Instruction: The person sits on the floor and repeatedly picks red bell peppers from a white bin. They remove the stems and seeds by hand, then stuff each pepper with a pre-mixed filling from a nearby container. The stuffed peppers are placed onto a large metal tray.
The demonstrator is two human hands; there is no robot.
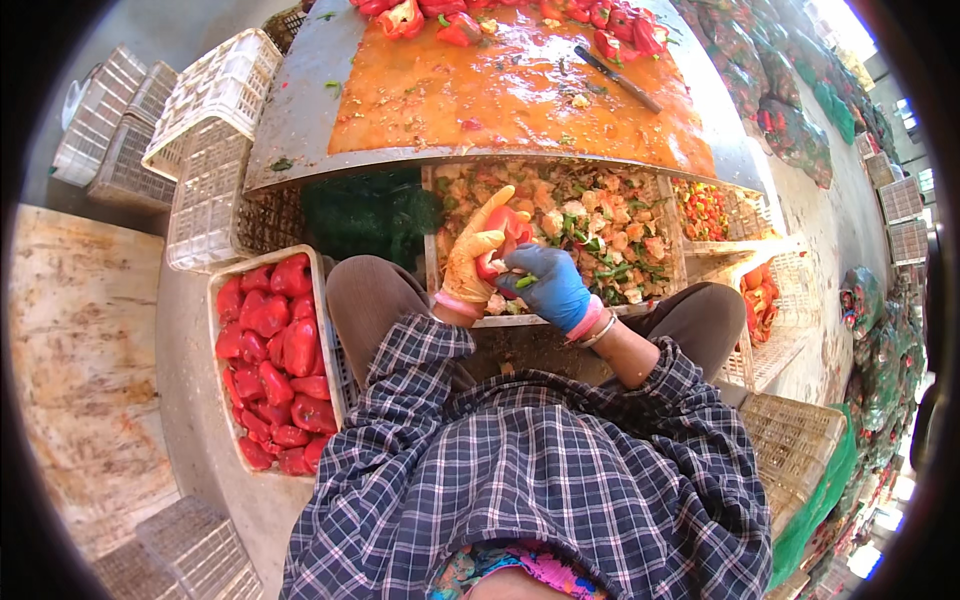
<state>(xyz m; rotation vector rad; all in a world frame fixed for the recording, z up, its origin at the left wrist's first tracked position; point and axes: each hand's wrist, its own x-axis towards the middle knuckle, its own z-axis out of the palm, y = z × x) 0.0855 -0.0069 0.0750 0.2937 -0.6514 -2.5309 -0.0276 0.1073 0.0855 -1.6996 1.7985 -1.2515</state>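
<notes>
My left hand [472,259], in a yellow-orange glove, holds a red bell pepper [510,225] with its cut opening towards me. In a blue glove, my right hand [551,285] is closed at that opening. A green pepper stem [526,281] pokes out between its fingers, and pale core shows beside them. Whether a small tool is inside the right fist is hidden. Both hands are over a crate [681,255] heaped with pale pepper cores and green stems [600,225], between my knees.
On the metal table [300,105] ahead lie red peppers [461,30] and a dark-handled tool, probably a knife [619,79]. A crate of red peppers [274,367] stands at my left. Pepper scraps [701,210] and pepper pieces [759,300] fill containers at right. Filled net bags [795,139] stand beyond.
</notes>
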